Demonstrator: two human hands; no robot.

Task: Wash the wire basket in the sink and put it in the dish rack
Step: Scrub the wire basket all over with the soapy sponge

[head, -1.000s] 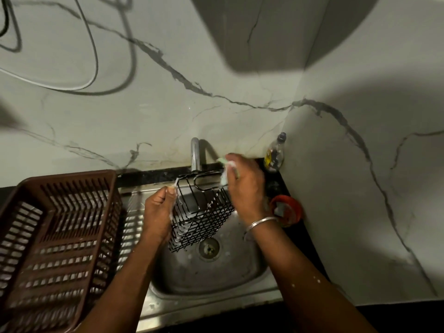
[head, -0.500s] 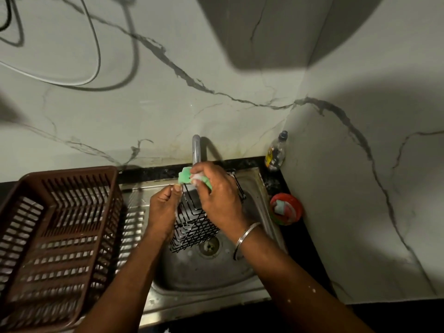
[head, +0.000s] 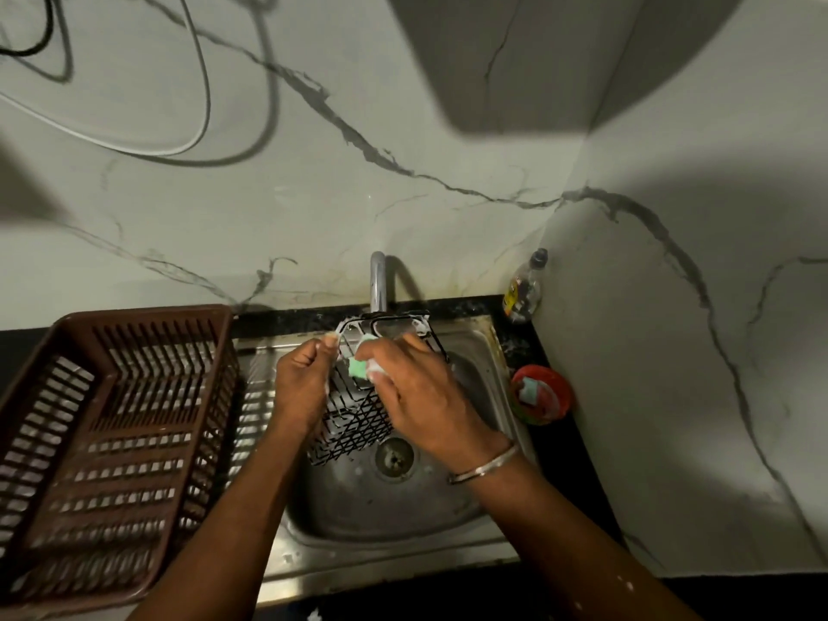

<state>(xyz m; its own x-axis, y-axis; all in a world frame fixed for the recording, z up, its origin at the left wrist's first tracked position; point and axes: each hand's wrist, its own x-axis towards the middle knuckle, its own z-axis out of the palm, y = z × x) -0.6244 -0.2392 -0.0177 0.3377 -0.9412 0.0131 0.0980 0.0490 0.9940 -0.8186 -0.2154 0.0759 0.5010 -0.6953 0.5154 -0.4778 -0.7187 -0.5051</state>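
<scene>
A black wire basket [head: 358, 423] stands tilted over the steel sink [head: 385, 499], its lower corner near the drain. My left hand [head: 300, 383] pinches the basket's left rim near the top. My right hand [head: 421, 396] holds a soapy green sponge [head: 360, 367] and presses it against the basket's inner wires. The brown plastic dish rack [head: 112, 441] sits to the left of the sink with nothing in it.
A chrome tap [head: 378, 280] rises behind the sink, right above the basket's top edge. A small bottle [head: 524, 286] stands in the back right corner. A red round tub [head: 540, 394] with soap sits on the dark counter right of the sink. Marble walls close the back and right.
My right hand with the sponge has moved from the basket's upper right edge leftward and down into its inside. My left hand has kept its hold on the left rim.
</scene>
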